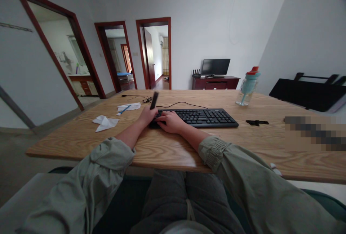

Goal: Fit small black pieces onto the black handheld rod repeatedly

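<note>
The black keyboard [205,117] lies on the wooden table in front of me, its cable trailing off behind it. At its left end, my left hand [147,115] is closed around a black flat-handled tool [154,100], whose upper part sticks up above the fist. The lower end of that tool is hidden, so its kind does not show. My right hand [171,121] rests on the left keys with its fingers stretched out, close beside the left hand.
White crumpled tissues [105,123] lie to the left, with a thin blue stick [124,110] on another tissue [133,106]. Coiled cable [147,100] is behind them. A clear bottle with a red lid [247,87] stands back right. A small black object [256,122] lies right of the keyboard.
</note>
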`<move>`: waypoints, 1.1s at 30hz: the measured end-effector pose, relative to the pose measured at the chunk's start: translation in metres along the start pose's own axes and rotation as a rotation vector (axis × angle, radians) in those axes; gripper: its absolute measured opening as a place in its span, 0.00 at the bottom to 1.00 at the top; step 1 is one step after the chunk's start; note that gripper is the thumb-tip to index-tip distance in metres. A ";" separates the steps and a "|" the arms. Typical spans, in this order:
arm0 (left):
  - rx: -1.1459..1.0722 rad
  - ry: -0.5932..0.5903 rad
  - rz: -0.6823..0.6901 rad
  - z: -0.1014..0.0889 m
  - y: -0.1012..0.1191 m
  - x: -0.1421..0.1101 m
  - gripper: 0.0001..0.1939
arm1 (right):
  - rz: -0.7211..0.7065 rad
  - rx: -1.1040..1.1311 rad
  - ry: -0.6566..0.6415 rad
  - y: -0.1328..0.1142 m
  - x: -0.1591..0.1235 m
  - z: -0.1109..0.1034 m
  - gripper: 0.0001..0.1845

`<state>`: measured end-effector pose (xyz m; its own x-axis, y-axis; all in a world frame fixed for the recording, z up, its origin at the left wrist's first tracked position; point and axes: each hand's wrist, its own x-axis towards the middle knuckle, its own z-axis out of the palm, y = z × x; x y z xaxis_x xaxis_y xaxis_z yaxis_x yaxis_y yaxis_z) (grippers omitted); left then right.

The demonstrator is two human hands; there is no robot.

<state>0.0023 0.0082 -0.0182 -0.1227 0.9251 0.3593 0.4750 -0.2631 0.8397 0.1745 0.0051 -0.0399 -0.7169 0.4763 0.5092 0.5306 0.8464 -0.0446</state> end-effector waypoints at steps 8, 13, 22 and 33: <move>0.048 0.037 0.038 -0.006 0.001 0.005 0.06 | 0.019 -0.009 -0.002 0.000 0.001 0.001 0.19; -0.144 0.111 -0.004 -0.016 -0.001 0.009 0.07 | 0.029 0.024 0.026 -0.002 -0.001 0.000 0.31; -0.300 0.315 -0.023 -0.029 -0.004 0.018 0.07 | 0.021 -0.026 -0.012 -0.003 -0.004 0.000 0.17; -0.304 0.351 -0.028 -0.034 -0.006 0.022 0.06 | 0.190 0.339 0.301 0.028 -0.013 -0.041 0.08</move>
<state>-0.0331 0.0209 -0.0016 -0.4437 0.7983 0.4071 0.1968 -0.3564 0.9134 0.2170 0.0125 -0.0122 -0.4330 0.5822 0.6882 0.4264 0.8049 -0.4126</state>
